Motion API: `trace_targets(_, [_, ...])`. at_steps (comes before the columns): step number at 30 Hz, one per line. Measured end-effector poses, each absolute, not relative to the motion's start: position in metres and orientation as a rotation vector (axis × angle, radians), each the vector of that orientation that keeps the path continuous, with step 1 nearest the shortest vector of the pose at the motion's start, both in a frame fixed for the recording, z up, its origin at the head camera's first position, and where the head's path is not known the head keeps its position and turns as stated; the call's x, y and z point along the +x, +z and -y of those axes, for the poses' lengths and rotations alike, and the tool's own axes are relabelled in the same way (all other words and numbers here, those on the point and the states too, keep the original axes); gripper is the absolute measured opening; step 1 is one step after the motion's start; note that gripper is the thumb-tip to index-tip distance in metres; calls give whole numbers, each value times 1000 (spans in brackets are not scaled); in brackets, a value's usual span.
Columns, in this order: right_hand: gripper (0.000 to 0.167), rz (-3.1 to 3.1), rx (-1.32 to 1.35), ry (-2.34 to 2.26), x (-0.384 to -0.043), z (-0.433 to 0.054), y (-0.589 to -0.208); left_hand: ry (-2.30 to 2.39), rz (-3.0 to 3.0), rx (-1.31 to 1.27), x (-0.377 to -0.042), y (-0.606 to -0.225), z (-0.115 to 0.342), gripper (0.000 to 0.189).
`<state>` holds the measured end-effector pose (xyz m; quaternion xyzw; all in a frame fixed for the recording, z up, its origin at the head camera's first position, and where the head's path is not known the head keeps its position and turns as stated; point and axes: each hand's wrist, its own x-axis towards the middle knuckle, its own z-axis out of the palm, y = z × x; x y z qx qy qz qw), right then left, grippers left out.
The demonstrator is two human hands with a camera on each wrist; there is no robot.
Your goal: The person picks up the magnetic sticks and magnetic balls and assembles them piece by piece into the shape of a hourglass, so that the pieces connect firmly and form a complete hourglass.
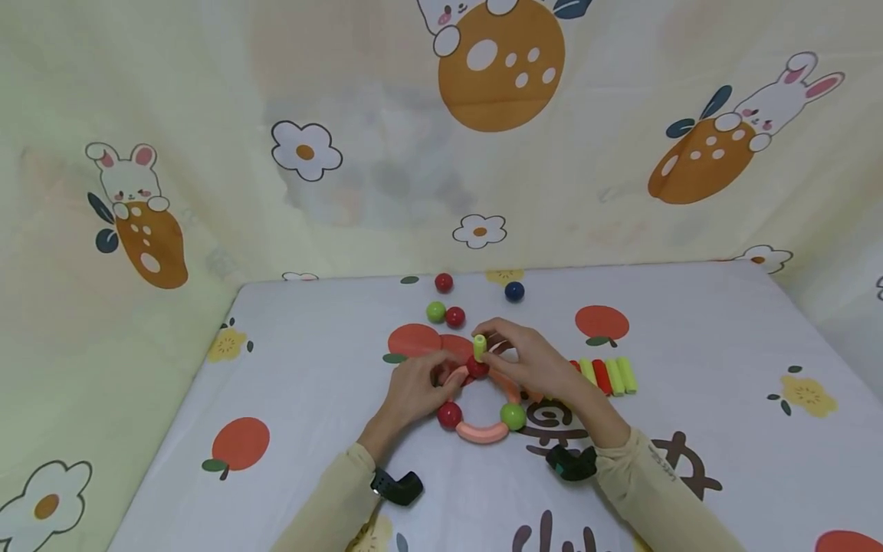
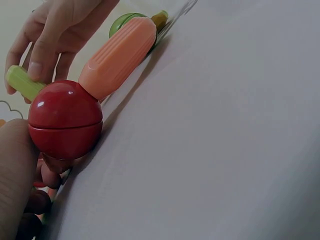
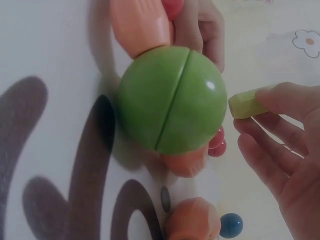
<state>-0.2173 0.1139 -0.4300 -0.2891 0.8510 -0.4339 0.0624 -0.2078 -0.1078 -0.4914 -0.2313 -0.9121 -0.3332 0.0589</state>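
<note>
My right hand (image 1: 527, 356) pinches a short light-green rod (image 1: 479, 349) between thumb and fingers, holding it upright over the red ball (image 1: 477, 369) at the far side of a ring. That ring joins balls with curved orange pieces: a second red ball (image 1: 450, 415) sits at its near left, a green ball (image 1: 513, 416) at its near right, and a curved orange piece (image 1: 482, 434) bridges the two. My left hand (image 1: 417, 387) grips the ring's left curved piece close to the far red ball. In the right wrist view, the green ball (image 3: 172, 100) shows a seam.
Several red and light-green rods (image 1: 614, 376) lie in a row to the right, partly behind my right forearm. Toward the back are a green ball (image 1: 436, 312), two red balls (image 1: 450, 299) and a blue ball (image 1: 514, 291). A patterned cloth (image 1: 310, 330) covers the table.
</note>
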Motion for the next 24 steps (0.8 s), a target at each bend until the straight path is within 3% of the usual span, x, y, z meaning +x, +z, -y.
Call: trace_targets(24, [33, -2591, -812, -1231, -220, -107, -442, -1010, 2771, -704, -208, -491, 108, 21])
